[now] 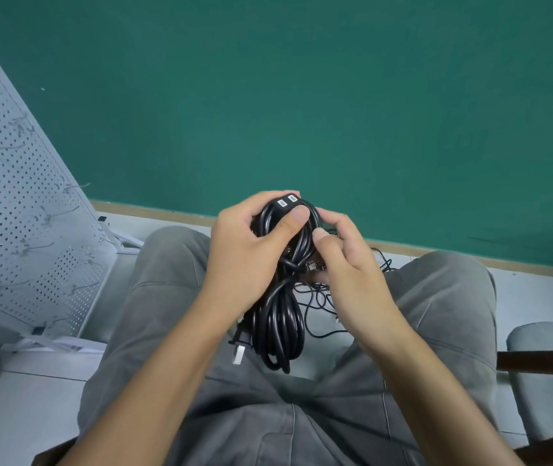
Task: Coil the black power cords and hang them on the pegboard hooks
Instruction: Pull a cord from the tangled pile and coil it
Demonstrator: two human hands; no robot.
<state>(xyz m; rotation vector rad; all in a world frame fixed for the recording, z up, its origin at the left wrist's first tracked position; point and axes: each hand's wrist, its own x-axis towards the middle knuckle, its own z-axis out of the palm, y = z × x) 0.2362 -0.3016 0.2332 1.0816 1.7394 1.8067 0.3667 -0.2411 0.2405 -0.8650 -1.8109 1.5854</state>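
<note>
Ahead of you a green wall (335,95) fills most of the view, with a tan baseboard (167,211) along its foot where it meets the pale floor (26,398). To your left a grey pegboard (16,203) leans at a slant, and several thin wire hooks (73,188) stick out of its holes, all of them bare. Your legs in grey trousers (174,284) spread below the hands, and at the right edge sits a grey chair cushion (544,341) with a dark wooden bar (544,363) across it. Between your knees you hold up a coiled black power cord (280,317), its loops gathered into a long bundle that hangs down over your lap. Your left hand (245,250) is curled round the upper part of the bundle, thumb pressed across the loops. Your right hand (352,260) is closed on the same bundle from the other side, thumb tip pinching the cord just beside your left thumb. At the top of the coil, against your left fingertips, sits a black plug end with two small white labels (287,200). The other plug (240,348) dangles at the bundle's lower left, with pale prongs pointing down. A thinner black wire (315,307) lies in loose tangles on the floor behind the bundle, between your legs.
</note>
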